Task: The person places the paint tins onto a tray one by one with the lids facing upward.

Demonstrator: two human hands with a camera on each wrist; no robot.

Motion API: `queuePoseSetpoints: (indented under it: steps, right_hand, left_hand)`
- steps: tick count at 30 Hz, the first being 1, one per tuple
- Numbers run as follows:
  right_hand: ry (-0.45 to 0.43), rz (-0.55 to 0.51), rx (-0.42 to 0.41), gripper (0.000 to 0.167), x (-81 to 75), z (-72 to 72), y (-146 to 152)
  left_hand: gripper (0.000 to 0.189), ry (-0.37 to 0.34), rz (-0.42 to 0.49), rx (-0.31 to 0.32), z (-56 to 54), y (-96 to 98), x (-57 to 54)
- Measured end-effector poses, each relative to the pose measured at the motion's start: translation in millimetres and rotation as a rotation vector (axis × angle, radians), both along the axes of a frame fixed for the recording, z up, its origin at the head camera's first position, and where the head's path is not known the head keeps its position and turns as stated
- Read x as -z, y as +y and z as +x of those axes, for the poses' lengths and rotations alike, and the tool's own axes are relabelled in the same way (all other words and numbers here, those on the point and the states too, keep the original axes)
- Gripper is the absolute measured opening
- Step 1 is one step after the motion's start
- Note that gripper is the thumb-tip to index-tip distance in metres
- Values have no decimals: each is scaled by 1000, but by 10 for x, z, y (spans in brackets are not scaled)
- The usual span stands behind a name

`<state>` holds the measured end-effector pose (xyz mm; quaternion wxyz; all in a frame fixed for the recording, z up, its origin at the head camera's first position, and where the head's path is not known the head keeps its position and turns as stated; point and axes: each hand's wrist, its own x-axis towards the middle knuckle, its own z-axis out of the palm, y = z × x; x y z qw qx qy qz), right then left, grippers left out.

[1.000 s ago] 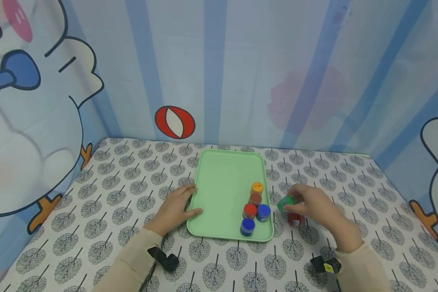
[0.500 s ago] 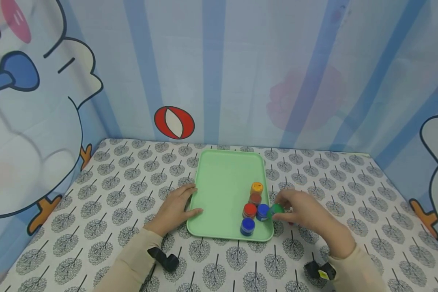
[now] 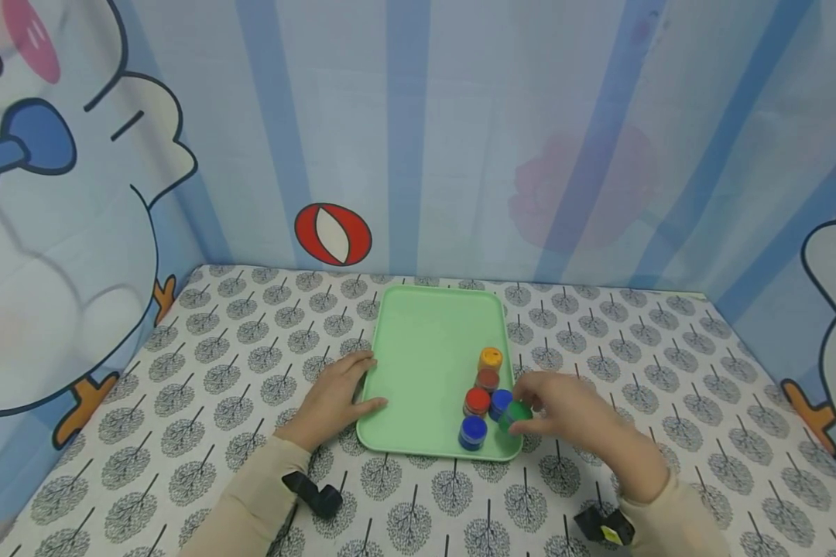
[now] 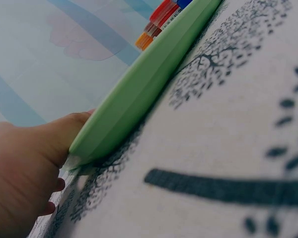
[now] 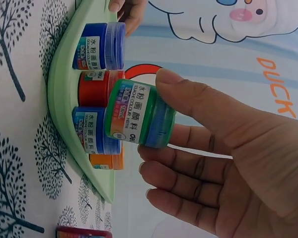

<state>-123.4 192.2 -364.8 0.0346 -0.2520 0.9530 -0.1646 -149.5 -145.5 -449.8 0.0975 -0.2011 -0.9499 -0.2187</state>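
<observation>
My right hand (image 3: 564,406) pinches a green gouache paint jar (image 5: 134,114) between thumb and fingers. It is tilted over the right side of the light green tray (image 3: 418,333), close to a blue paint jar (image 3: 501,402). Inside the tray also stand an orange-yellow jar (image 3: 490,358), a brown jar (image 3: 487,380), a red jar (image 3: 477,401) and a second blue jar (image 3: 472,432). My left hand (image 3: 334,398) holds the tray's left rim, its thumb over the edge and some fingertips lower, outside it in the left wrist view.
A dark red jar (image 5: 84,232) lies on the tree-patterned tablecloth (image 3: 418,510) outside the tray, at the lower edge of the right wrist view; my right hand hides it in the head view. A striped cartoon curtain (image 3: 446,155) stands behind the table.
My right hand has carried the green paint jar leftward and slightly nearer, from beside the dark red jar to over the tray's right side. The left hand and the tray have stayed put.
</observation>
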Motion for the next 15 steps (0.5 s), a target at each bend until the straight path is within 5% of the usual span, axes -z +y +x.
queuePoseSetpoints:
  steps: [15]
  right_hand:
    - [-13, 58, 10, 28, -5, 86, -102]
  left_hand:
    - [70, 2, -4, -2, -19, -5, 27]
